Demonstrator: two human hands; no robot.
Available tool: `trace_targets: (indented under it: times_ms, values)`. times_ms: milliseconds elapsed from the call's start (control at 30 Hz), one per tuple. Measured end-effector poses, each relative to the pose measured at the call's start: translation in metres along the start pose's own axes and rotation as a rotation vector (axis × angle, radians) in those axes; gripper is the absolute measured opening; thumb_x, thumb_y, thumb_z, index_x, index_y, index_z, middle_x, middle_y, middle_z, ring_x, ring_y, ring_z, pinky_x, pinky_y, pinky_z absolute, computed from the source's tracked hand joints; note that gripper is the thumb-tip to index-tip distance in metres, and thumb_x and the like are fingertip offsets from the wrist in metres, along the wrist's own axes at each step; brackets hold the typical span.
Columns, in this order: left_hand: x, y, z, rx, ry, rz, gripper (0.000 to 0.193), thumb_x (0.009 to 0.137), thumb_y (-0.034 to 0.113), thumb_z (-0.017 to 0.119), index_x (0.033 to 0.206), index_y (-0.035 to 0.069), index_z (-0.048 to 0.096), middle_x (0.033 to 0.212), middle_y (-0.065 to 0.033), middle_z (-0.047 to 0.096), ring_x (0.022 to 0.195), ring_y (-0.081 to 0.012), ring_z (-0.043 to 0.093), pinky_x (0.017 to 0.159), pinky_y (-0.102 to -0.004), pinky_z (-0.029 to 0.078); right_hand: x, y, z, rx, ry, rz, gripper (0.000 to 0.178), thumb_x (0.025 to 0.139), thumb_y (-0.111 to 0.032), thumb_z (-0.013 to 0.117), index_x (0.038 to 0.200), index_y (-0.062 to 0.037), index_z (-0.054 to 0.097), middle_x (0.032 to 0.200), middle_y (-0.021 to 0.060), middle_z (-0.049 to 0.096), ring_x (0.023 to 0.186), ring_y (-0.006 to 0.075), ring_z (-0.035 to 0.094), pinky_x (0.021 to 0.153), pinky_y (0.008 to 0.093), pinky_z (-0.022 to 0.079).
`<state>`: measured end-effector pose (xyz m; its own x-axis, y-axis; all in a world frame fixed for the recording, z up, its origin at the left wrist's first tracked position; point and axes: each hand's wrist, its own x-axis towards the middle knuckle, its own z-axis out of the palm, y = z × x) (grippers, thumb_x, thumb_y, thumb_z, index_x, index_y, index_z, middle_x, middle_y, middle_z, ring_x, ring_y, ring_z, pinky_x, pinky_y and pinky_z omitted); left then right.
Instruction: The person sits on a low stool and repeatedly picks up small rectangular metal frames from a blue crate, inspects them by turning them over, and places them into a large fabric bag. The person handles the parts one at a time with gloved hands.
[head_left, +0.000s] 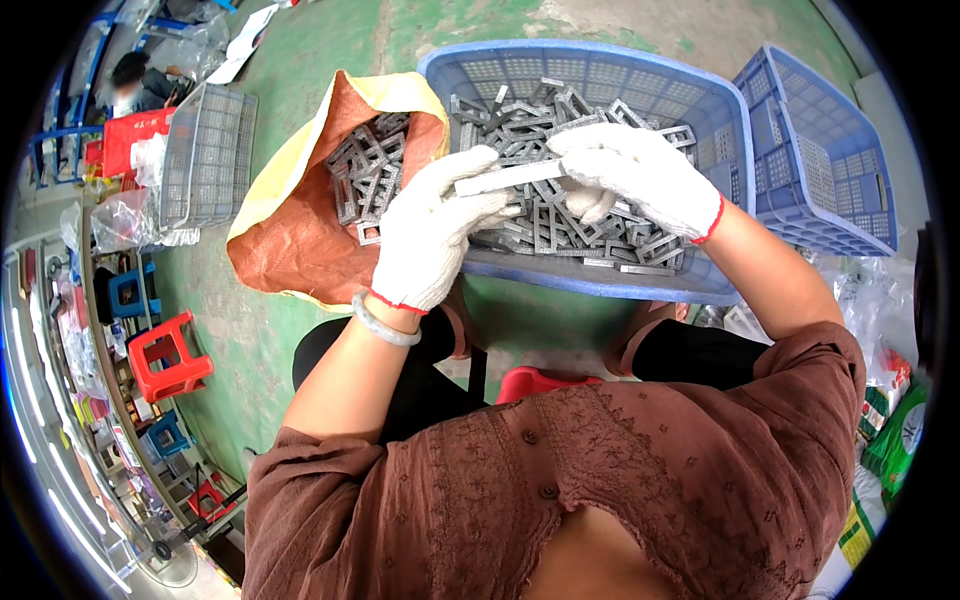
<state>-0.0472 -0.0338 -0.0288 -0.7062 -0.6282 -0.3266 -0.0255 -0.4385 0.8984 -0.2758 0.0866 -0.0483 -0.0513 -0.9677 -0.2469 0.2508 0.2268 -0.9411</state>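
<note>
We hold one narrow grey metal piece (510,178) level between our two hands, above the near-left part of a blue crate (715,250); our left hand (440,225), in a white knitted glove with a red cuff, closes its fingers about the left end of the piece, while our right hand (640,178), gloved alike, pinches the right end between thumb and fingertips; how firmly either one presses, we cannot tell.

Below our hands, many loose frame-shaped grey parts (560,225) lie jumbled in the crate; just to its left we see a yellow sack (275,170) standing open, its orange-brown lining showing, with similar metal parts (365,165) heaped inside; to the right of the first crate sits a second blue crate (825,220); off to our left, a red stool (170,357) stands on the green floor (235,375).
</note>
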Motion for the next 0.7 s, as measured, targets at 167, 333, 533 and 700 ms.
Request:
trace_targets:
  times_ms: [167, 333, 533, 700]
  values:
    - [-0.001, 0.003, 0.002, 0.017, -0.016, -0.029, 0.04, 0.094, 0.007, 0.063, 0.13, -0.006, 0.053, 0.115, -0.0151, 0.065, 0.101, -0.0225, 0.068, 0.089, -0.0348, 0.056, 0.011, 0.007, -0.008, 0.152, -0.137, 0.108, 0.036, 0.101, -0.03, 0.059, 0.122, -0.001, 0.064, 0.087, 0.0069, 0.066, 0.072, 0.0149, 0.065, 0.062, 0.0288, 0.055]
    - [0.001, 0.002, -0.002, 0.075, 0.029, -0.092, 0.042, 0.094, 0.014, 0.066, 0.13, -0.004, 0.054, 0.11, -0.0122, 0.066, 0.086, -0.0199, 0.068, 0.074, -0.0308, 0.057, 0.003, -0.013, 0.01, 0.297, -0.071, 0.244, 0.032, 0.102, -0.034, 0.057, 0.104, -0.0027, 0.064, 0.071, -0.0029, 0.044, 0.057, 0.0077, 0.042, 0.049, 0.0232, 0.036]
    - [-0.002, 0.01, 0.005, 0.037, 0.052, -0.094, 0.045, 0.096, 0.021, 0.063, 0.135, 0.003, 0.05, 0.098, -0.0133, 0.067, 0.073, -0.0191, 0.066, 0.056, -0.0295, 0.052, 0.005, -0.002, -0.004, 0.286, 0.008, 0.289, 0.037, 0.099, -0.035, 0.063, 0.114, -0.0016, 0.068, 0.079, -0.0012, 0.063, 0.065, 0.0095, 0.06, 0.058, 0.0228, 0.05]
    - [-0.007, 0.019, 0.004, 0.035, 0.098, -0.129, 0.041, 0.099, 0.024, 0.058, 0.135, 0.007, 0.052, 0.09, -0.0137, 0.066, 0.062, -0.015, 0.059, 0.047, -0.0231, 0.042, 0.018, -0.001, -0.008, 0.298, -0.092, 0.397, 0.044, 0.097, -0.043, 0.063, 0.103, -0.0003, 0.068, 0.073, 0.0, 0.062, 0.06, 0.0123, 0.063, 0.052, 0.0257, 0.053]
